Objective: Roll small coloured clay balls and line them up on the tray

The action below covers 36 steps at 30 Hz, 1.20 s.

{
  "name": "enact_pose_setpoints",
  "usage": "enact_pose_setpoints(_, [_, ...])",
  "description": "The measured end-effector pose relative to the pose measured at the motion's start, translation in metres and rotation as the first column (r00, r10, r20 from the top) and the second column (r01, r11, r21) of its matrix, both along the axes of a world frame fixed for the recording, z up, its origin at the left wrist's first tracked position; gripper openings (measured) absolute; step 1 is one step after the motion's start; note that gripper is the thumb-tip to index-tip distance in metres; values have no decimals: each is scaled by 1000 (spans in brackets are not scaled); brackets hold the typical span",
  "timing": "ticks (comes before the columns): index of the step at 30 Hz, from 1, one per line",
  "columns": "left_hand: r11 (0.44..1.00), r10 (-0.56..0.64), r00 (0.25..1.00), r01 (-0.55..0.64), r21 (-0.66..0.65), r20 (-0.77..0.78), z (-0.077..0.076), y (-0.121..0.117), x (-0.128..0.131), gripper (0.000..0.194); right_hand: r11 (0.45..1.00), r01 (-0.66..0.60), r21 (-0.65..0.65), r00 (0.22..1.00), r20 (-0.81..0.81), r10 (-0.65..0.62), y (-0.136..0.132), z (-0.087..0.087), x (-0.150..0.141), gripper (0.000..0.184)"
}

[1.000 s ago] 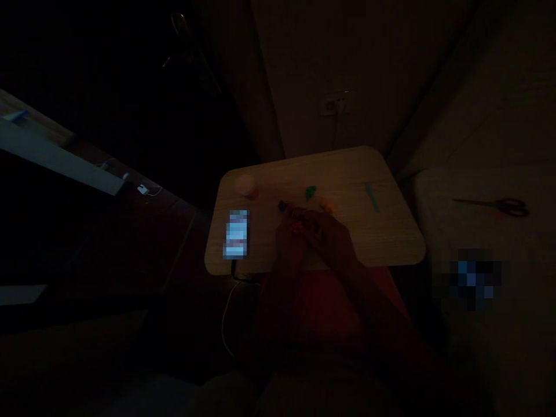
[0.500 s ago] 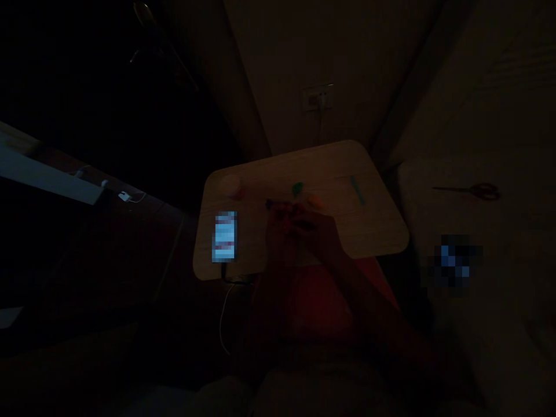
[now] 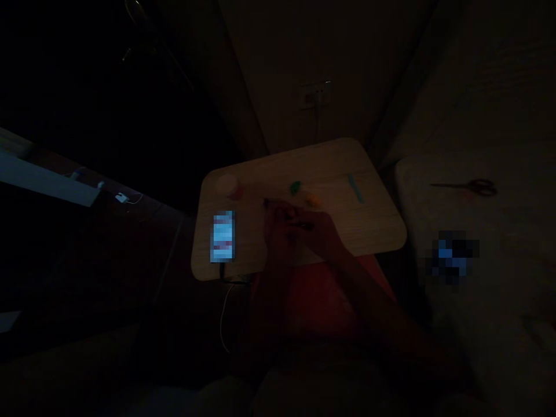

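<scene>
The scene is very dark. My left hand (image 3: pixel 274 229) and my right hand (image 3: pixel 319 227) meet above the near half of a small wooden table (image 3: pixel 252 255). Both have curled fingers, their tips close together; whatever lies between them is too dim to make out. A small dark piece (image 3: pixel 266 202) shows just beyond my left fingertips. Past my right hand lie an orange lump (image 3: pixel 312 200) and a green lump (image 3: pixel 295 187). Farther right is a flat teal strip (image 3: pixel 356 189). A pale round tub or lid (image 3: pixel 227 184) stands at the far left, with something reddish (image 3: pixel 236 194) beside it.
A lit phone (image 3: pixel 223 237), its screen blurred out, lies at the table's left with a dark cable below. Scissors (image 3: pixel 482 186) and a pixelated bluish item (image 3: pixel 452 258) rest on a pale surface at right. A wall socket (image 3: pixel 315 95) holds a plugged cord behind the table.
The camera has turned, so everything sits farther left in view. My hands stay together, their fingers shifting slightly. A pinkish-red bit seen between them a second ago is now indistinct.
</scene>
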<state>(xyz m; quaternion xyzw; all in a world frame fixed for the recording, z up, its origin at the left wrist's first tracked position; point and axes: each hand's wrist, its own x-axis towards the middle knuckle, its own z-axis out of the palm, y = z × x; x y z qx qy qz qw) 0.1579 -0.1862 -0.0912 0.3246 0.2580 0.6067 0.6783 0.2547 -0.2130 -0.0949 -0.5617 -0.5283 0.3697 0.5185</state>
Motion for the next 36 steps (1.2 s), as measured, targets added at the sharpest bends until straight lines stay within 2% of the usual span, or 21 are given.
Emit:
enact_pose_setpoints(3, [999,-20,1000,19,47,2,-2,0,0,28,999,-18,-36,1000,14,18,0,0,3,15])
enact_pose_setpoints(7, [998,1,995,5,56,-103,-3,-1,-1,28,998,-57,-12,998,16,57,-1,4,6,14])
enact_pose_setpoints(13, [996,50,978,-34,82,-203,-6,-2,-2,25,998,-1,67,990,140,-9,-5,10,-3,15])
enact_pose_setpoints(18, [993,32,979,-9,117,-199,-1,-6,-2,33,997,8,73,973,231,-24,-7,13,-9,13])
enact_pose_setpoints(23, [994,-2,993,15,110,-118,-3,-8,0,38,996,-22,85,955,298,-5,-8,15,-11,12])
enact_pose_setpoints(31, [997,-49,995,54,59,-84,-1,-9,4,41,980,-50,192,940,341,-18,-9,11,-10,12])
enact_pose_setpoints(36, [991,-94,995,91,-96,-32,-3,0,2,45,984,-57,172,959,284,6,-9,4,-7,12])
